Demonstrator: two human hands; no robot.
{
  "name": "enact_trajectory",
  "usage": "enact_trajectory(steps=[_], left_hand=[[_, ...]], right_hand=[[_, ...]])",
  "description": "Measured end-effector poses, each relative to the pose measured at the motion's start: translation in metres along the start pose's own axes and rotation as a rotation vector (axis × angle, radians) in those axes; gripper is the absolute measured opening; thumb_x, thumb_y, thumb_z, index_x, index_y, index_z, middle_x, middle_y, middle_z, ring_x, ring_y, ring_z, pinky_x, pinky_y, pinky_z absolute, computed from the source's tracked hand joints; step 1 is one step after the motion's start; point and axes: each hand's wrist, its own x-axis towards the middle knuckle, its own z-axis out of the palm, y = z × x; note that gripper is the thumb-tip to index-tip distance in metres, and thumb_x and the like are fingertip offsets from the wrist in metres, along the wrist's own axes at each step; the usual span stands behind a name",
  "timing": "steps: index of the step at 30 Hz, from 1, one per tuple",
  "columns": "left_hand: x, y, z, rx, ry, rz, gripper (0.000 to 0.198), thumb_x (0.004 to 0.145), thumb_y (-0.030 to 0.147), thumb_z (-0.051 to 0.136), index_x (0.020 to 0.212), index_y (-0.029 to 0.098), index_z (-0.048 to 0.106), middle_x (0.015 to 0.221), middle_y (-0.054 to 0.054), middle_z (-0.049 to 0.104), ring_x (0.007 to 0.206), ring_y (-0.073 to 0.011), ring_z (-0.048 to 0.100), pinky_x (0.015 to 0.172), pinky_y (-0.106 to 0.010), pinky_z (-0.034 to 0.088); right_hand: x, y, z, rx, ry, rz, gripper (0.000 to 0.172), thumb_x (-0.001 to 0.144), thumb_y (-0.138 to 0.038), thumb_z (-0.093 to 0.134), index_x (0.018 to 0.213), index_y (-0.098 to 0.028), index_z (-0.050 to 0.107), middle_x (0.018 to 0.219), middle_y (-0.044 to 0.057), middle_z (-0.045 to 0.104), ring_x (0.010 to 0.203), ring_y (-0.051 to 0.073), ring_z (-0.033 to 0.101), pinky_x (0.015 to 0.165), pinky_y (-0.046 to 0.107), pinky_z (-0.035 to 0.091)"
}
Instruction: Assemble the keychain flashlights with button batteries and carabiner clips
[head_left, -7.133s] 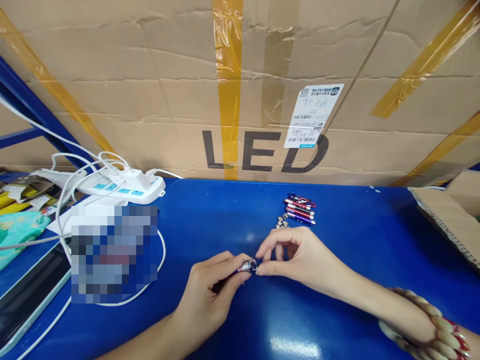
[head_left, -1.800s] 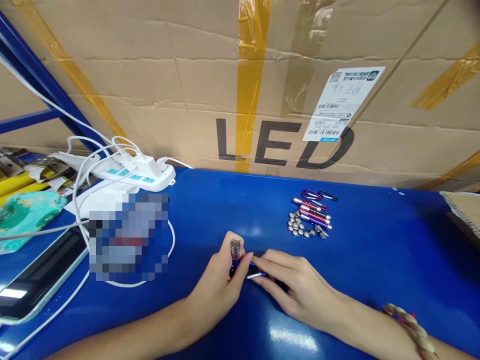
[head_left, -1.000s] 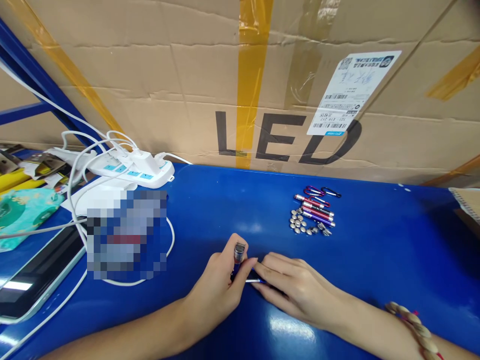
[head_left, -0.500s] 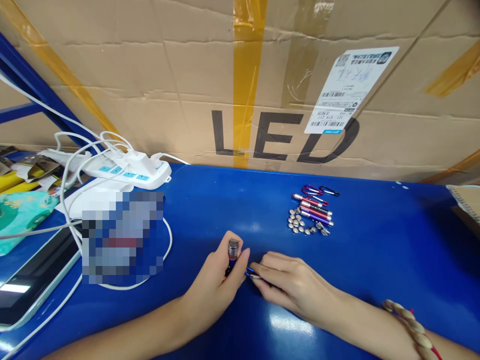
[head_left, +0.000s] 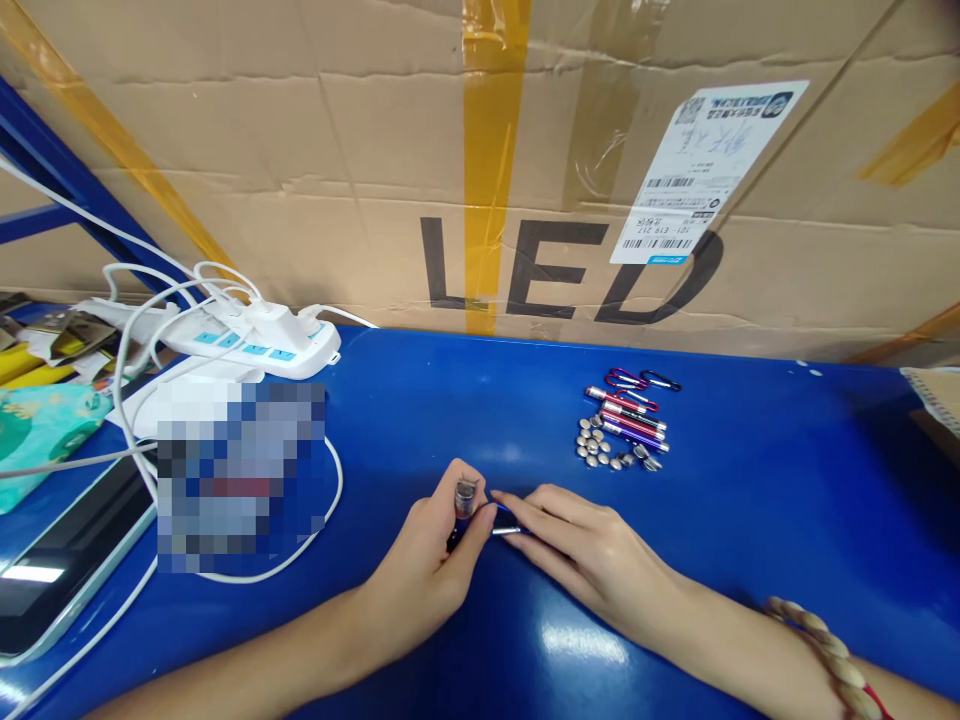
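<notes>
Upright in my left hand (head_left: 435,550), whose fingers are wrapped round it, stands a small dark-blue penlight (head_left: 464,497) with its silver end up. A blue carabiner clip (head_left: 507,530) with a silver gate lies between my two hands, close against the left thumb. The fingers of my right hand (head_left: 585,545) are closed on the clip's right side and hide part of it. Whether the clip is joined to the penlight, I cannot tell. Farther back are several red, black and purple penlights (head_left: 634,425), silver button cells (head_left: 592,445) and other carabiners (head_left: 630,380).
A large cardboard box (head_left: 360,180) stands along the back of the blue table (head_left: 420,400). On the left are a white power strip (head_left: 292,350) with looping cables, a dark-screened phone or tablet (head_left: 64,550) and a blurred-out item (head_left: 244,480). A notebook (head_left: 934,395) is at the right edge.
My right fingers have moved slightly up and spread more, so more of the blue carabiner shows. My left hand still grips the penlight in nearly the same place.
</notes>
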Motion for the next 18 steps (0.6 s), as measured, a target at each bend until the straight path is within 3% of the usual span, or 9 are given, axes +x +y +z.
enact_trajectory(steps=[8, 15, 18], left_hand=[[0.0048, 0.0046, -0.007, 0.109, -0.046, 0.108, 0.018, 0.09, 0.019, 0.038, 0.072, 0.021, 0.034, 0.062, 0.008, 0.03, 0.054, -0.0104, 0.029, 0.051, -0.023, 0.025], [0.0038, 0.0032, -0.0034, 0.093, -0.072, 0.067, 0.02, 0.091, 0.023, 0.037, 0.072, 0.022, 0.033, 0.063, 0.007, 0.029, 0.055, -0.0108, 0.028, 0.051, -0.023, 0.025], [0.0018, 0.0035, -0.0028, 0.031, -0.091, 0.027, 0.018, 0.091, 0.029, 0.039, 0.076, 0.022, 0.033, 0.063, 0.008, 0.03, 0.055, -0.0111, 0.029, 0.051, -0.023, 0.026]], right_hand=[[0.0014, 0.0015, 0.0011, -0.145, -0.036, -0.095, 0.032, 0.096, -0.023, 0.035, 0.102, -0.007, 0.061, 0.075, 0.008, 0.062, 0.067, 0.016, 0.057, 0.056, 0.026, 0.052], [0.003, 0.0018, 0.005, -0.06, 0.023, -0.031, 0.031, 0.095, -0.021, 0.036, 0.084, -0.011, 0.064, 0.063, 0.002, 0.05, 0.057, 0.012, 0.046, 0.053, 0.024, 0.044], [0.0038, 0.0032, 0.0029, 0.029, 0.063, 0.019, 0.029, 0.094, -0.023, 0.039, 0.085, -0.013, 0.064, 0.062, 0.001, 0.049, 0.055, 0.011, 0.045, 0.05, 0.022, 0.042]])
